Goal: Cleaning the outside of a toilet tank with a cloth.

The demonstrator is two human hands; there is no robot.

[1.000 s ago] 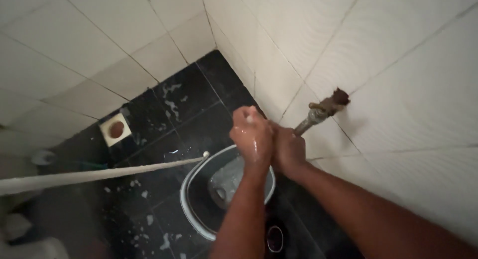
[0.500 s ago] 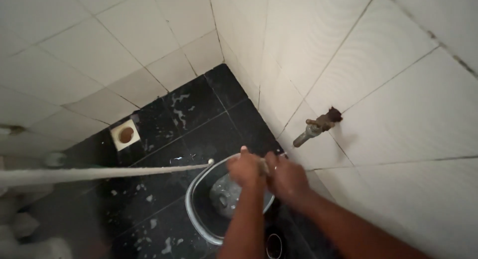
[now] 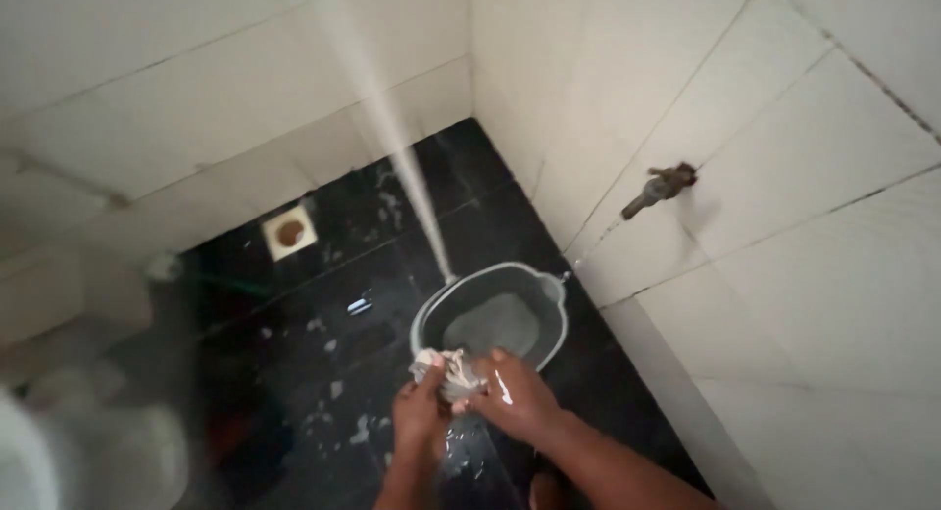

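Note:
Both my hands grip a small wet whitish cloth (image 3: 446, 368), bunched between them just in front of a grey bucket (image 3: 549, 341). My left hand (image 3: 421, 407) holds its left side, my right hand (image 3: 515, 397) its right side. The bucket stands on the black tiled floor (image 3: 323, 275) below a metal tap (image 3: 659, 187) in the white tiled wall, and there is water in its bottom. A pale stick-like handle (image 3: 392, 143) slants from the upper left down to the bucket's rim.
A square floor drain (image 3: 289, 233) lies at the back left near the wall. White tiled walls (image 3: 784, 255) meet in the corner behind the bucket. Pale blurred objects sit at the lower left (image 3: 88, 441). Wet patches and foam flecks dot the floor.
My hands have moved down and toward me, from under the tap to in front of the bucket, now wringing a cloth. The view has shifted, and the pale handle now points upward.

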